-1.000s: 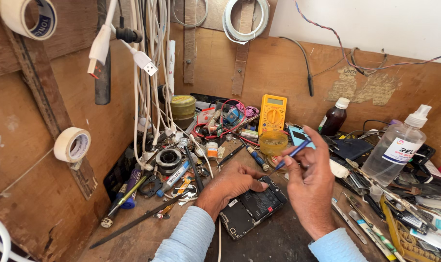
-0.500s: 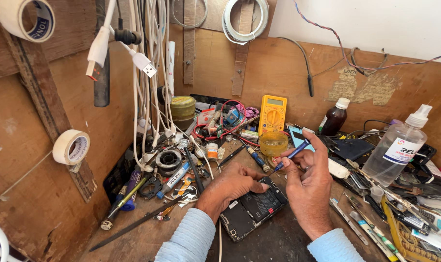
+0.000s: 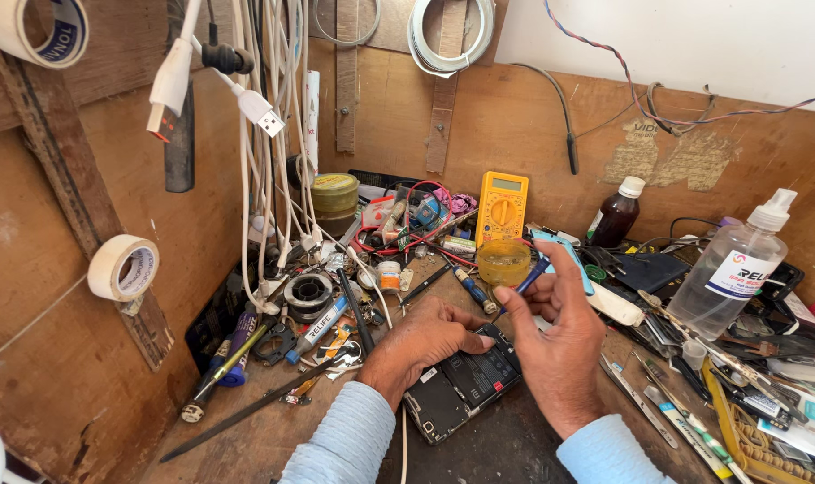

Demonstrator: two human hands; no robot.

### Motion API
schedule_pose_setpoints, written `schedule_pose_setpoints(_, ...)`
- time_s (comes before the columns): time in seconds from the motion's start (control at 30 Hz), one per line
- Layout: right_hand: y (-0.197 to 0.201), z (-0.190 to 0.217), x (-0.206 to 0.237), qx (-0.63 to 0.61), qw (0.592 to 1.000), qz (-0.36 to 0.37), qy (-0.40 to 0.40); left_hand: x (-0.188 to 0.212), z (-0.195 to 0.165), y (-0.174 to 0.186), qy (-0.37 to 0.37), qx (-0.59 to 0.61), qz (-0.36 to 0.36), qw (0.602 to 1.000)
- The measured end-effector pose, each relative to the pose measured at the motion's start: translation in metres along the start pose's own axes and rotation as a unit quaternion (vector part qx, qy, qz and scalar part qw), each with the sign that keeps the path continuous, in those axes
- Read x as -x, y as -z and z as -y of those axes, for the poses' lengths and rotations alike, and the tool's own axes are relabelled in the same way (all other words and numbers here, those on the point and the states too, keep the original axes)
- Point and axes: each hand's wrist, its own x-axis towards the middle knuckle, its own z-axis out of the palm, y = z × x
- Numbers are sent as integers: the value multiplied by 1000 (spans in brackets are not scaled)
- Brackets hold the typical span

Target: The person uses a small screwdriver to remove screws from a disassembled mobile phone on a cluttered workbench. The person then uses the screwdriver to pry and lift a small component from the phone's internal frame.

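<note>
Left hand (image 3: pixel 430 336) pressed flat on opened smartphone (image 3: pixel 461 385), steadying it on desk (image 3: pixel 515 444). Right hand (image 3: pixel 560 345) pinches blue-handled screwdriver (image 3: pixel 526 280), tip aimed at phone's upper edge. Step: working internal screw; needs precise tip seating.

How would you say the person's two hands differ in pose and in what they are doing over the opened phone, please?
The left hand lies palm down, pressing on the opened phone; the right hand is raised above it, held edge-on. The left hand holds no tool; the right hand pinches a blue-handled tool in its fingertips. Both wear light blue sleeves.
</note>
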Motion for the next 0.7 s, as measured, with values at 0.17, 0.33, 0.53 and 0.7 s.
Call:
schedule_pose_setpoints(0.17, -1, -6, 3, -10, 999, 14, -30, -4, 5, -1, 3, 29, -1, 1000)
schedule_pose_setpoints(0.33, -1, -13, 5, -28, 999, 23, -22, -8, 9, -3, -4, 32, -5, 999)
schedule_pose_setpoints(0.53, 2, -20, 6, -70, 996, 62, -5, -8, 12, -3, -10, 41, -1, 999)
schedule_pose_setpoints(0.7, 3, -23, 8, -91, 993, 76, -10, -9, 15, -3, -20, 29, 2, 999)
